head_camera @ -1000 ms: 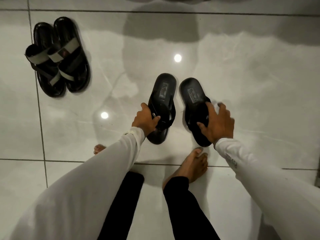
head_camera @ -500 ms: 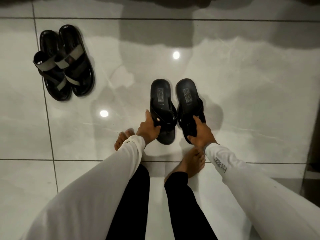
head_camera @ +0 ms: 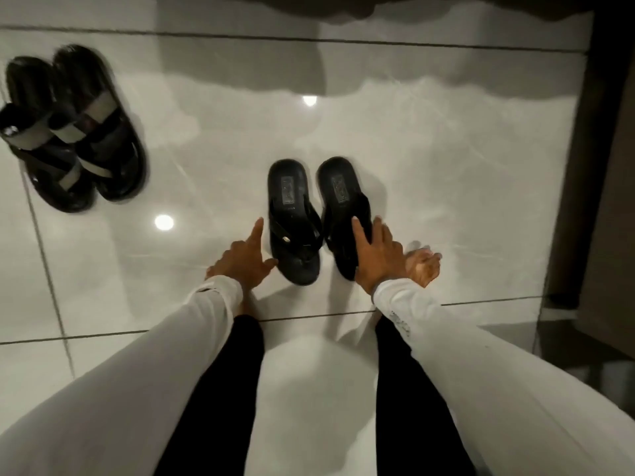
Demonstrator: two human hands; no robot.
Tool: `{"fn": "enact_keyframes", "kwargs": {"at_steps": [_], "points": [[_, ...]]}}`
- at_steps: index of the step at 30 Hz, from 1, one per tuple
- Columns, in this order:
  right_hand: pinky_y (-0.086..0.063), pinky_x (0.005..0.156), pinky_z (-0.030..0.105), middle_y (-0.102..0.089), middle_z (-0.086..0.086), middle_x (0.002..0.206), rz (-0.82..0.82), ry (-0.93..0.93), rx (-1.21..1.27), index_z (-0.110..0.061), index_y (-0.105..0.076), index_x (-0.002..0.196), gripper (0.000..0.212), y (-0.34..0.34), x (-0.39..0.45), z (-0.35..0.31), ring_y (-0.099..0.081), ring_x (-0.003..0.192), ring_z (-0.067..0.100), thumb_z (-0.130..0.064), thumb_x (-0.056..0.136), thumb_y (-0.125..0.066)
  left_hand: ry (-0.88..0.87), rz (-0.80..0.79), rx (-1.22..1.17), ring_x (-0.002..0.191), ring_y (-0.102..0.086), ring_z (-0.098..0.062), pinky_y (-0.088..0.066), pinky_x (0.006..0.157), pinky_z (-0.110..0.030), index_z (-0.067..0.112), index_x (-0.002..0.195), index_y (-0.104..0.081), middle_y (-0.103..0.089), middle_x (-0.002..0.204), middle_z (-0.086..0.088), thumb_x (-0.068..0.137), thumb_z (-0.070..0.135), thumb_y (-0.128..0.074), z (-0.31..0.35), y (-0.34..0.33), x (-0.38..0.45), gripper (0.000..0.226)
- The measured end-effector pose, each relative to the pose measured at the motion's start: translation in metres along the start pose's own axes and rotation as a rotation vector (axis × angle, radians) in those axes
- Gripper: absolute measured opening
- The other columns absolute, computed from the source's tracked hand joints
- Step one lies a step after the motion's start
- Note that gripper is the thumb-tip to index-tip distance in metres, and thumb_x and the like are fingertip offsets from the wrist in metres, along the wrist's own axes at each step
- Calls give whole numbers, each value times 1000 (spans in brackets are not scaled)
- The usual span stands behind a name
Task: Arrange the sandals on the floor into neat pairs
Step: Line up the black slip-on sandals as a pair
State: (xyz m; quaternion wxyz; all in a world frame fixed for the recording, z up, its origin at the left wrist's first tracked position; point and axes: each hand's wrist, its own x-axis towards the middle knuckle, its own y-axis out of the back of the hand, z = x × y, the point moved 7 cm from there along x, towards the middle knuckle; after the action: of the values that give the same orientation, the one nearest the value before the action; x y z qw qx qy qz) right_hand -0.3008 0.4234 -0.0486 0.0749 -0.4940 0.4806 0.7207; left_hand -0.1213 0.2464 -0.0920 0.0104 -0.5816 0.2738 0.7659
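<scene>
Two black flip-flops lie side by side on the glossy white tiled floor, heels pointing away from me: the left flip-flop point(head_camera: 292, 214) and the right flip-flop point(head_camera: 343, 207). My left hand point(head_camera: 240, 261) is off the left one, fingers spread, with the thumb next to its toe end. My right hand point(head_camera: 378, 255) rests flat on the strap and toe end of the right one, fingers extended. A second pair, black sandals with grey straps point(head_camera: 74, 132), sits together at the upper left, blurred.
My bare right foot point(head_camera: 424, 269) stands just right of the flip-flops, partly behind my right hand. A dark wall or door frame point(head_camera: 604, 166) runs down the right side. Lamp reflections point(head_camera: 164, 222) glare on the tiles between the two pairs.
Both flip-flops were brought together and set parallel on the floor. My left hand has let go of the left one and opened. My right hand's grip has loosened to a flat touch.
</scene>
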Motion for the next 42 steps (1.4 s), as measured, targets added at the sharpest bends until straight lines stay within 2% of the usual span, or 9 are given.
{"fn": "enact_keyframes", "kwargs": {"at_steps": [3, 7, 12, 19, 25, 31, 38, 40, 42], "points": [[-39, 111, 52, -4, 27, 163, -19, 48, -39, -24, -7, 159, 101, -16, 34, 2, -19, 149, 42, -20, 82, -72, -10, -11, -43, 116, -64, -47, -52, 100, -58, 43, 157, 15, -60, 138, -21, 91, 49, -63, 14, -15, 23, 103], [-39, 109, 54, 6, 30, 163, -104, -3, -10, -30, 2, 159, 102, -46, 59, 10, -19, 148, 43, -33, 86, -69, -38, -3, -117, 109, -68, -47, -54, 99, -56, 36, 157, 23, -64, 133, -26, 97, 43, -60, 48, -33, 45, 103], [-41, 101, 55, -12, 30, 160, -7, -8, -15, -31, 7, 158, 105, -47, 70, 32, -37, 137, 43, -39, 86, -68, 45, 69, -111, 110, -65, -50, -54, 97, -58, 41, 157, 20, -57, 129, -33, 97, 54, -52, 81, -39, 54, 94], [-42, 103, 53, -23, 27, 157, -20, -51, 35, -29, 4, 159, 98, -4, 101, 86, -41, 135, 41, -47, 89, -63, 8, 48, -73, 114, -64, -49, -55, 98, -55, 41, 159, 16, -55, 132, -32, 96, 51, -57, 157, -8, 76, 97], [-43, 99, 52, -41, 22, 143, -37, -124, 90, -31, 4, 159, 102, 42, 135, 147, -47, 127, 38, -53, 87, -65, -33, 55, -49, 115, -63, -48, -52, 96, -52, 40, 160, 12, -54, 136, -30, 95, 50, -60, 240, 20, 104, 97], [-44, 100, 51, -42, 20, 144, -33, -168, 110, -32, 4, 159, 104, 73, 162, 192, -46, 129, 38, -56, 85, -65, -66, 75, -63, 118, -63, -46, -54, 100, -53, 36, 161, 8, -56, 140, -28, 96, 47, -60, 297, 33, 123, 95], [-41, 100, 52, -40, 22, 144, -4, -134, 90, -30, -3, 159, 100, 96, 159, 203, -44, 129, 41, -51, 85, -67, -57, 55, -39, 122, -57, -47, -49, 103, -53, 37, 162, 1, -44, 143, -23, 96, 50, -56, 296, 32, 103, 88], [-41, 101, 52, -39, 23, 145, 26, -116, 76, -28, -5, 159, 100, 101, 140, 192, -44, 129, 42, -49, 84, -68, -79, 88, 32, 123, -56, -45, -48, 99, -53, 35, 162, 1, -42, 146, -20, 97, 52, -53, 280, 32, 80, 86], [-40, 102, 52, -35, 25, 149, 42, -92, 57, -25, -6, 159, 99, 106, 118, 177, -42, 132, 42, -48, 85, -67, -114, 127, 129, 132, -51, -42, -46, 101, -53, 33, 162, 2, -34, 156, -20, 98, 56, -48, 259, 33, 53, 85]]}}
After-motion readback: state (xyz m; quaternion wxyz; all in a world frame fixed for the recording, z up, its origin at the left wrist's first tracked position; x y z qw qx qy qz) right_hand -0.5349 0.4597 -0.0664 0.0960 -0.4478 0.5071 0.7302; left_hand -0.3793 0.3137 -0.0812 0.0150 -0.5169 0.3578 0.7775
